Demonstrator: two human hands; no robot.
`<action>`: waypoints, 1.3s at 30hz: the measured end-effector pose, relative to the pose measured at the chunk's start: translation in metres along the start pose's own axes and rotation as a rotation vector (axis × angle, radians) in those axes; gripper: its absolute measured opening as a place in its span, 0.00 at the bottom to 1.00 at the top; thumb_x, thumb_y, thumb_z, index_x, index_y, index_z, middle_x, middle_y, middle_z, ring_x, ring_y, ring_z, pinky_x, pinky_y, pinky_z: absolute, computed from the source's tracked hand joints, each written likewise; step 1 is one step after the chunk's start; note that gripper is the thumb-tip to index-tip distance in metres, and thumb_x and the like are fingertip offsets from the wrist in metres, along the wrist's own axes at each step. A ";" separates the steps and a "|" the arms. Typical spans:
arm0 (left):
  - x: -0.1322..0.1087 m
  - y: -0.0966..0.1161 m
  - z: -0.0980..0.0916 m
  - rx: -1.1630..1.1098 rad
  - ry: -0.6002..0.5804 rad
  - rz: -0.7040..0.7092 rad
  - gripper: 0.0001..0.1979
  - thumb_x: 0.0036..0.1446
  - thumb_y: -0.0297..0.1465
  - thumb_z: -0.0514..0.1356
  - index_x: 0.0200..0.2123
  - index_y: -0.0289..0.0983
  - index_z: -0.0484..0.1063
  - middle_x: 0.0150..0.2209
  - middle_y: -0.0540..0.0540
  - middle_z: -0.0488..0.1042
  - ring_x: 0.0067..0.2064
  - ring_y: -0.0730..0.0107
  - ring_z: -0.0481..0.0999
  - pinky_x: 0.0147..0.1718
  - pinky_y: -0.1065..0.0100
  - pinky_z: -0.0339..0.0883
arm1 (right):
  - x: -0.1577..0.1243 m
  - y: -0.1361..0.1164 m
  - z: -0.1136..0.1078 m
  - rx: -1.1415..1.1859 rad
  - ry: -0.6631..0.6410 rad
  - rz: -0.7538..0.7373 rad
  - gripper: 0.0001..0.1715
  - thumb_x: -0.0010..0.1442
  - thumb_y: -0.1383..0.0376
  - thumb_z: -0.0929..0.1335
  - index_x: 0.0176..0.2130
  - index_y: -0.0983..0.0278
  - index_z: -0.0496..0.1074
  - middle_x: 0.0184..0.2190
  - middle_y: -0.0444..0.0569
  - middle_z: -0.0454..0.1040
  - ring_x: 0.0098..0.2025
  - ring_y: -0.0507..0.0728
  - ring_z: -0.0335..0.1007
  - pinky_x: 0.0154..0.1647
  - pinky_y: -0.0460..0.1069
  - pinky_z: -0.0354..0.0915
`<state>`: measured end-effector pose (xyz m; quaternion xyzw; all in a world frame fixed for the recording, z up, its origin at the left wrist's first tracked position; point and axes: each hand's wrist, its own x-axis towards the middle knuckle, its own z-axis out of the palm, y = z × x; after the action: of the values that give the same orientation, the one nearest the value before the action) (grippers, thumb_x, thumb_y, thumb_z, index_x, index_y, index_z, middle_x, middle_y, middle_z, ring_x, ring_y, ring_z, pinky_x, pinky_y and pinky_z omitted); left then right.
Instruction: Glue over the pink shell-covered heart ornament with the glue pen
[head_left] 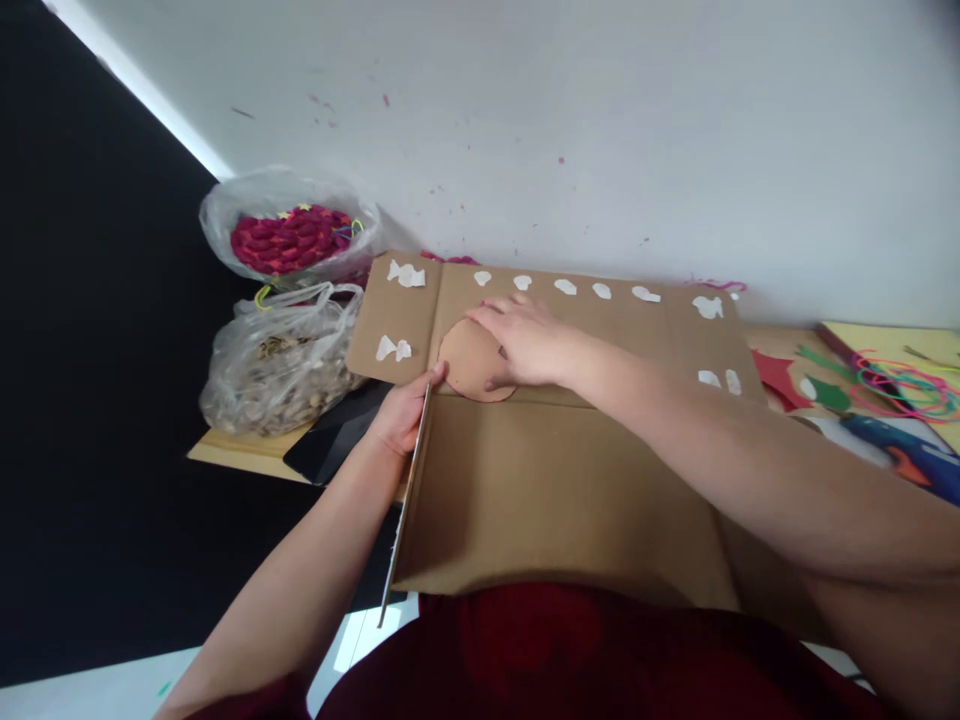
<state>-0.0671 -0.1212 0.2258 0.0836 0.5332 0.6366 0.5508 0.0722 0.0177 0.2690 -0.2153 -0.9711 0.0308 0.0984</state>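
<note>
A large piece of brown cardboard (562, 480) is spread in front of me, with torn white paper patches along its far panel. On its left part lies a round tan cardboard disc (471, 362). My right hand (525, 340) rests on the disc's right side, fingers spread over its upper and right edge. My left hand (411, 405) grips the cardboard's left edge at the fold, thumb on top beside the disc; its other fingers are hidden behind the cardboard.
At the left stand a clear bag of dark red pieces (292, 240) and a plastic bag of light brown pieces (289, 365). On the right are coloured cords (911, 385), red and green cutouts and a blue tool (904, 455). A white wall rises behind.
</note>
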 end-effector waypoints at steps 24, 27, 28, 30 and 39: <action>0.009 -0.005 -0.008 -0.048 -0.054 0.121 0.22 0.69 0.36 0.57 0.60 0.30 0.73 0.42 0.34 0.84 0.41 0.54 0.85 0.46 0.58 0.79 | -0.060 -0.033 0.026 0.108 0.249 -0.051 0.18 0.66 0.61 0.69 0.52 0.66 0.75 0.49 0.57 0.78 0.51 0.65 0.70 0.52 0.59 0.67; 0.008 -0.005 -0.008 -0.059 -0.111 0.119 0.21 0.69 0.33 0.56 0.60 0.31 0.73 0.42 0.36 0.84 0.45 0.55 0.85 0.50 0.59 0.77 | -0.058 -0.031 0.018 0.161 0.214 -0.101 0.18 0.64 0.66 0.70 0.54 0.66 0.75 0.47 0.55 0.79 0.52 0.63 0.70 0.55 0.58 0.67; 0.008 -0.005 -0.007 -0.060 -0.138 0.121 0.20 0.69 0.32 0.56 0.61 0.31 0.73 0.43 0.36 0.84 0.46 0.55 0.84 0.52 0.59 0.76 | -0.054 -0.029 0.015 0.146 0.216 -0.133 0.22 0.63 0.68 0.71 0.56 0.65 0.74 0.51 0.55 0.78 0.55 0.63 0.69 0.57 0.58 0.66; 0.007 -0.005 -0.006 -0.053 -0.164 0.136 0.20 0.68 0.30 0.57 0.61 0.31 0.73 0.45 0.36 0.84 0.48 0.56 0.84 0.54 0.59 0.75 | -0.044 -0.023 0.008 0.087 0.206 -0.186 0.35 0.58 0.70 0.74 0.63 0.62 0.68 0.62 0.57 0.70 0.64 0.66 0.62 0.60 0.61 0.63; 0.005 -0.002 -0.005 -0.031 -0.091 -0.008 0.24 0.70 0.38 0.55 0.60 0.28 0.72 0.41 0.33 0.84 0.45 0.53 0.85 0.49 0.57 0.78 | -0.034 -0.016 0.006 0.062 0.024 -0.083 0.38 0.50 0.55 0.80 0.56 0.63 0.71 0.54 0.57 0.72 0.55 0.68 0.66 0.54 0.61 0.65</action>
<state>-0.0711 -0.1207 0.2196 0.1018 0.4980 0.6381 0.5783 0.0951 -0.0111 0.2588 -0.1719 -0.9765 0.0544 0.1176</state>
